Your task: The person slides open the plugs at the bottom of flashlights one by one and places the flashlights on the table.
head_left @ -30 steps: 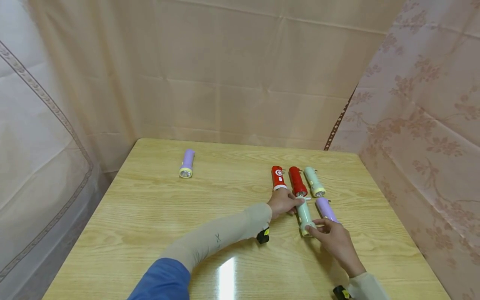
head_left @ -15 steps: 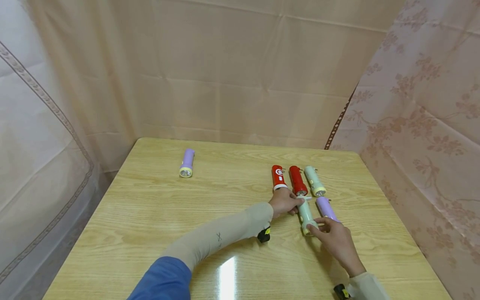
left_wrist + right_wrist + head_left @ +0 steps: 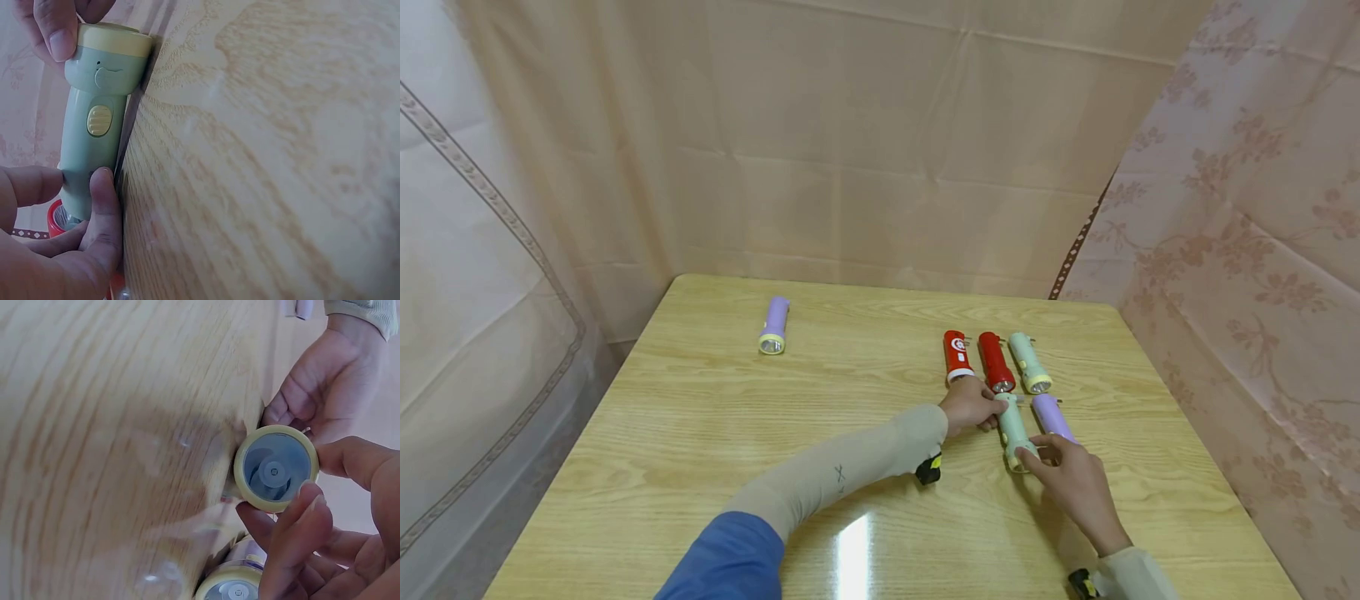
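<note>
A pale green flashlight (image 3: 1012,427) with a cream head lies on the table, its lens end toward me. My left hand (image 3: 967,406) pinches its tail end between thumb and fingers, as the left wrist view shows on the flashlight body (image 3: 94,147). At the head end, my right hand (image 3: 1075,483) grips the cream rim; the lens (image 3: 275,470) faces the right wrist camera. A purple flashlight (image 3: 1051,417) lies just to the right, its front part hidden behind my right hand. Beyond the tail lies a plain red flashlight (image 3: 996,364).
A red flashlight with a white emblem (image 3: 956,352) and another pale green flashlight (image 3: 1028,364) flank the plain red one. Far left on the wooden table (image 3: 700,433) lies a second purple flashlight (image 3: 774,325). Curtains (image 3: 880,167) hang around the table.
The green flashlight has shifted slightly to the right, closer to the purple one, with both hands still holding it. The other flashlights stay where they were.
</note>
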`<state>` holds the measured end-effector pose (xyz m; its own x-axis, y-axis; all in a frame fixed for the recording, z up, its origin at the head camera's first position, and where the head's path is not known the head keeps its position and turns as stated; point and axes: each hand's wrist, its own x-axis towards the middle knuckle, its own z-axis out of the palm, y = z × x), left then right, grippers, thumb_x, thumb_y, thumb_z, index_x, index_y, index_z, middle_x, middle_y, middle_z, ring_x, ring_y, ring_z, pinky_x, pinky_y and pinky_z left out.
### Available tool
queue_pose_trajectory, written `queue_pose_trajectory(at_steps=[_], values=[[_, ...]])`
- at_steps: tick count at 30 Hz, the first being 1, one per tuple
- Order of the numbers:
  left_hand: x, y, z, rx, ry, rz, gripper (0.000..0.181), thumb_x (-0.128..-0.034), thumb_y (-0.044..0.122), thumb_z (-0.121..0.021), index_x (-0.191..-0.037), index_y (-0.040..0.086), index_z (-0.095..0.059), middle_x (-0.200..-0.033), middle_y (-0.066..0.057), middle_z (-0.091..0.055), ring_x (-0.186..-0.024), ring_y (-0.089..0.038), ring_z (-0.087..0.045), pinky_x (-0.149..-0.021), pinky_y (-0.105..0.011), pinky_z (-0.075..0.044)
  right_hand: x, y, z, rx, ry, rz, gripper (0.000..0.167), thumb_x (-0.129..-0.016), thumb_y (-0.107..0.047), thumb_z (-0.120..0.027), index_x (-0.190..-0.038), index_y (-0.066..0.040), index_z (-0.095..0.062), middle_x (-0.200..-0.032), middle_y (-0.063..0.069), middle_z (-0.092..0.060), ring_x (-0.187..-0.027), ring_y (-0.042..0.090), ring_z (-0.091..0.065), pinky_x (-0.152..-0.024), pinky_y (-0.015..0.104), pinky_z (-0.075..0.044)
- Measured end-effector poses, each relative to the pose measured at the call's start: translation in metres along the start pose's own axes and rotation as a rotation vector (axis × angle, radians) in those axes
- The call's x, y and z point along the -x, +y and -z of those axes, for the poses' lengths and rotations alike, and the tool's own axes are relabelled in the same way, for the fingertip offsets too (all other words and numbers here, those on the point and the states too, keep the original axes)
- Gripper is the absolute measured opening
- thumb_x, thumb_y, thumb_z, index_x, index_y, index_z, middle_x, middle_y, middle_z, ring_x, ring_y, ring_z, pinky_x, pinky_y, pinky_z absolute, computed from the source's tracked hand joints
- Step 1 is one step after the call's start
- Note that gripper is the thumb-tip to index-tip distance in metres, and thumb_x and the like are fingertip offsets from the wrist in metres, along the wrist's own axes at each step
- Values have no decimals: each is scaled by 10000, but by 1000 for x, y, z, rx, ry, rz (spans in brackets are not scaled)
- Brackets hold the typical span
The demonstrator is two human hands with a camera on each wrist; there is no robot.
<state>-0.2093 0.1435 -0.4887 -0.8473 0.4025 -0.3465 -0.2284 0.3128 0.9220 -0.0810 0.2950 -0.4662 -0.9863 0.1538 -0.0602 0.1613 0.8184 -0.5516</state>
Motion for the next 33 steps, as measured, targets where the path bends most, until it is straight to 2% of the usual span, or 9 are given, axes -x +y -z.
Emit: queue_pose_trajectory(at_steps=[7,11,20,25,33], values=[[1,0,0,7,-5,0,157,-980,132,-725,-1033,-14,-704,-806,-147,-711,-716,-238,-706,-663,-347,-611,1,1,1,14,52,11,418,-938,-380,-765,-1156,-24,-734,-1017,113,-762,-867,242,-705,-679,363,-520],[3,1,0,8,-12,-5,178,-983,130,-721,-1067,-26,-704,-815,-142,-711,-744,-250,-717,-676,-350,-614,0,2,2,15,68,15,400,-934,-368,-774,-1148,-32,-744,-1002,97,-758,-834,215,-660,-672,347,-489],[7,1,3,62,-29,-9,109,-979,89,-714,-937,-10,-696,-852,-183,-719,-776,-269,-717,-698,-369,-618,-1,3,6,-39,83,-2,327,-939,-305,-777,-1130,-41,-751,-900,83,-719,-698,169,-592,-560,293,-472],[8,0,3,91,-32,-9,100,-981,72,-705,-920,2,-671,-861,-185,-715,-751,-249,-700,-708,-387,-618,-1,4,7,-50,81,-9,310,-947,-305,-765,-1131,-55,-754,-848,64,-698,-681,161,-596,-561,295,-469],[6,-3,4,90,-49,-34,103,-978,60,-704,-899,6,-665,-840,-175,-710,-678,-206,-657,-654,-351,-606,0,5,8,-99,71,-5,288,-976,-273,-726,-1154,-47,-739,-906,106,-729,-646,147,-633,-517,289,-498]])
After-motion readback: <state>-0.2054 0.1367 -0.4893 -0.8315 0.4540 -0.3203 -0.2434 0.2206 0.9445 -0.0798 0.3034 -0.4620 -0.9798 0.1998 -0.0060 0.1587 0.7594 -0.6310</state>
